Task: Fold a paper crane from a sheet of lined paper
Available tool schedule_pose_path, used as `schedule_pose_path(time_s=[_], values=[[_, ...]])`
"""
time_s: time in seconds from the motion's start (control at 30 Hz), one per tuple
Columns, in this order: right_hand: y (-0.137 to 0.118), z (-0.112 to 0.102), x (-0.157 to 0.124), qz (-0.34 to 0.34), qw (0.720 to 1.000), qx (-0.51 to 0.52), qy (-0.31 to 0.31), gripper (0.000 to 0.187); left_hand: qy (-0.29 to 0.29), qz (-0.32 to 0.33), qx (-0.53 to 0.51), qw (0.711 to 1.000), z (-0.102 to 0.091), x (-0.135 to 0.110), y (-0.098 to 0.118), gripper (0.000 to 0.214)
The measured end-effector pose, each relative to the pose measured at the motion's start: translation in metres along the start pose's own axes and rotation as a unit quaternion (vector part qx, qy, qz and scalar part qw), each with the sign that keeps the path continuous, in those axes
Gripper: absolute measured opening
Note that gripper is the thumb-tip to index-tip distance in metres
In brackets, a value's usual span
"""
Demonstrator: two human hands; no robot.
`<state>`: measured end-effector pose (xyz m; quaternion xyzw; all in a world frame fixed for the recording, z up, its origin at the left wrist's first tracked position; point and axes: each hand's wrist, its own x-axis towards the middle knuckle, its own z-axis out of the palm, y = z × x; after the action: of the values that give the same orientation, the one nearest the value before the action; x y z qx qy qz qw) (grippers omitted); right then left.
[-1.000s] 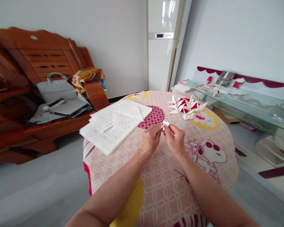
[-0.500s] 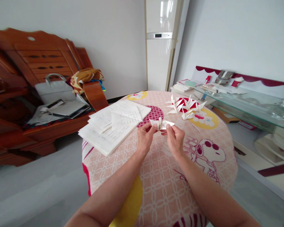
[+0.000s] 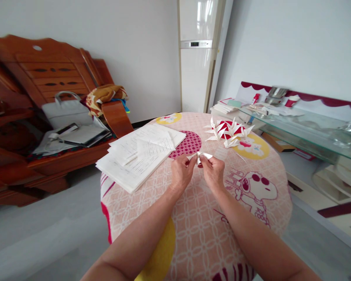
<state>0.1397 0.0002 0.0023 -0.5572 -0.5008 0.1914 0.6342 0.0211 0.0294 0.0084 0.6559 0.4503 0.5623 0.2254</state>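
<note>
Both my hands meet over the middle of a round table covered with a pink patterned cloth (image 3: pixel 199 230). My left hand (image 3: pixel 180 171) and my right hand (image 3: pixel 213 170) each pinch one side of a small folded white paper piece (image 3: pixel 199 156), held just above the cloth. A cluster of finished folded white paper shapes (image 3: pixel 229 132) lies beyond my hands on the far right of the table. A stack of printed white paper sheets (image 3: pixel 137 154) lies to the left of my hands.
A wooden bench (image 3: pixel 46 117) at the left carries a grey bag (image 3: pixel 66 111), papers and a folded blanket. A tall white appliance (image 3: pixel 197 54) stands against the back wall. A glass shelf (image 3: pixel 310 128) with cups and papers runs along the right.
The folded paper was spread wider between my hands half a second ago; now it is pinched narrower and my hands are closer together.
</note>
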Motion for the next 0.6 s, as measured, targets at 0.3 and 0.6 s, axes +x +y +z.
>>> schedule_pose_path(time_s=[0.3, 0.6], values=[[0.0046, 0.0064, 0.0041, 0.098, 0.973, 0.21, 0.016, 0.029, -0.004, -0.186, -0.258, 0.948, 0.0017, 0.0074, -0.0107, 0.038], [-0.0015, 0.0068, 0.0041, 0.113, 0.966, 0.233, 0.021, 0.03, 0.007, -0.144, -0.218, 0.965, 0.0004, 0.0063, -0.0092, 0.035]])
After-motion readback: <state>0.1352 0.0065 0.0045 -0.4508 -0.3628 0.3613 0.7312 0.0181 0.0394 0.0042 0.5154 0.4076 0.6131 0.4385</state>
